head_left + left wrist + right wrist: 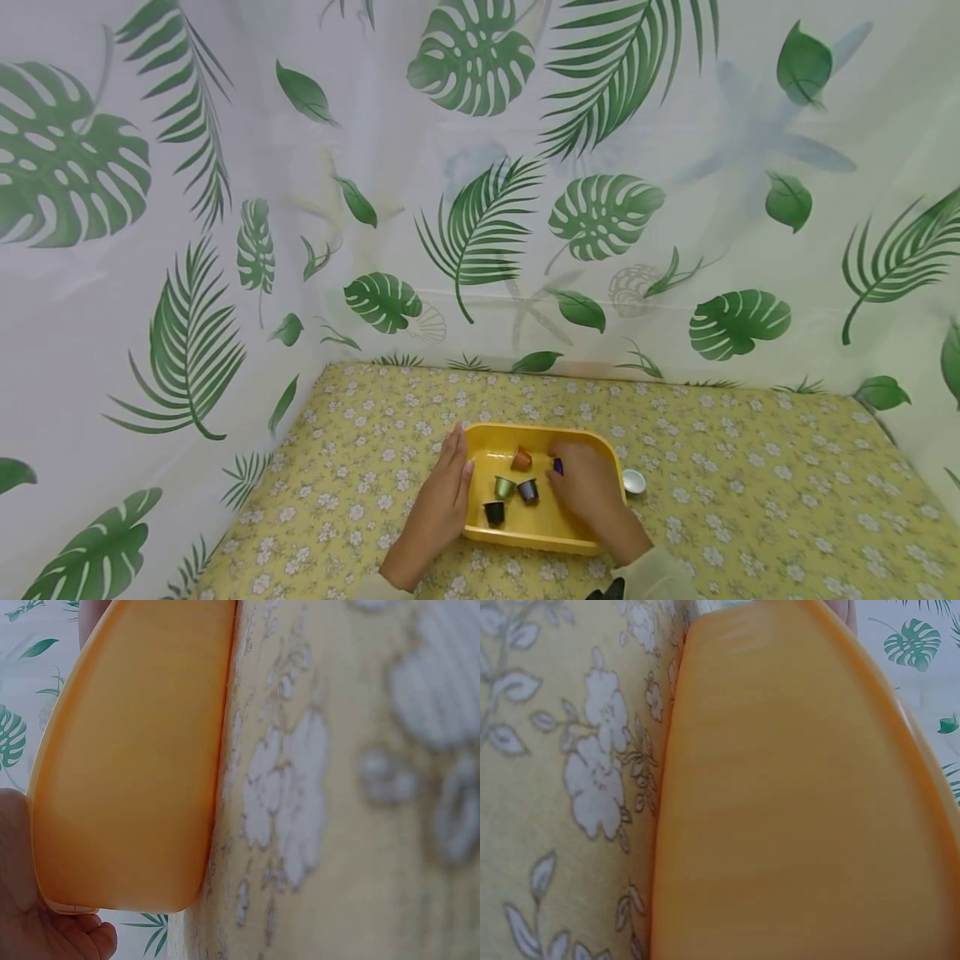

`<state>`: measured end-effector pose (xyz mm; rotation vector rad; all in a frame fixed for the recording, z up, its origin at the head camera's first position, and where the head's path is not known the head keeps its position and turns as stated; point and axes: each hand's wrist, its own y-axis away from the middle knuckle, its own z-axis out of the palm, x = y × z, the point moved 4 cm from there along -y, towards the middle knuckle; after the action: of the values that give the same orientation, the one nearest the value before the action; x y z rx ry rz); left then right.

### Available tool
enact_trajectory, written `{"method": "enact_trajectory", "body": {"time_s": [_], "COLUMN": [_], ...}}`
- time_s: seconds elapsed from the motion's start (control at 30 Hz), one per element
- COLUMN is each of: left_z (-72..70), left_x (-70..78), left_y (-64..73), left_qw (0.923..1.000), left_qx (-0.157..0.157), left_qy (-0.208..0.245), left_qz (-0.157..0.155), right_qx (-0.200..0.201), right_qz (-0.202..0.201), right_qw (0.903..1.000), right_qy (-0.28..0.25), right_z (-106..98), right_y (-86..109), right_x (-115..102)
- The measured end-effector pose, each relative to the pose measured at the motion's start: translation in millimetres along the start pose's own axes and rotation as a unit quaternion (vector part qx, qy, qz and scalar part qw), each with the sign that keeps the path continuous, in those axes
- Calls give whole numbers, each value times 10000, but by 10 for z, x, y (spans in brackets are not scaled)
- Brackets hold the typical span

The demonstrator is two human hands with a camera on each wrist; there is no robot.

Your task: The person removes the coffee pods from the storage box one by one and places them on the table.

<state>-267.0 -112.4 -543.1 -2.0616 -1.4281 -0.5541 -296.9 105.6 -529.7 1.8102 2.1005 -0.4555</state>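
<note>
A yellow plastic tray [540, 542] sits on the flowered cloth, with my left hand [442, 492] holding its left side. The left thumb lies at the rim and the other fingers run along the outer wall; in the left wrist view, fingers [86, 934] curl by the tray's corner. Inside the tray's right part, my right hand [588, 487] pinches a dark blue coffee capsule [558, 466], mostly covered by the fingers. Left of it lie an orange capsule [521, 458], a light green capsule [504, 487], a dark grey capsule [528, 491] and a black capsule [494, 512].
Just outside the tray's right wall, a small white round capsule [633, 481] rests on the yellow flowered cloth [750, 500]. White sheeting with green leaf prints [480, 333] rises behind and at both sides. The right wrist view is mostly the tray's outer wall [780, 787].
</note>
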Motion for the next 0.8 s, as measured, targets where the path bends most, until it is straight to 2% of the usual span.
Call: {"method": "enact_trajectory", "body": {"time_s": [0.3, 0.57, 0.8], "left_z": [-7, -2, 2], "left_x": [10, 22, 15], "left_y": [-1, 0, 1], "left_qw": [10000, 9999, 9999], "left_qx": [-35, -43, -38], "left_qy": [-34, -87, -99], "left_qz": [-29, -39, -35], "right_qx": [-267, 107, 79], "right_qz": [214, -8, 12], "right_qw": [9993, 9997, 9998], "right_qy": [-114, -212, -156], "right_z": [21, 34, 12], "right_y": [-27, 41, 62], "right_x": [15, 45, 49]}}
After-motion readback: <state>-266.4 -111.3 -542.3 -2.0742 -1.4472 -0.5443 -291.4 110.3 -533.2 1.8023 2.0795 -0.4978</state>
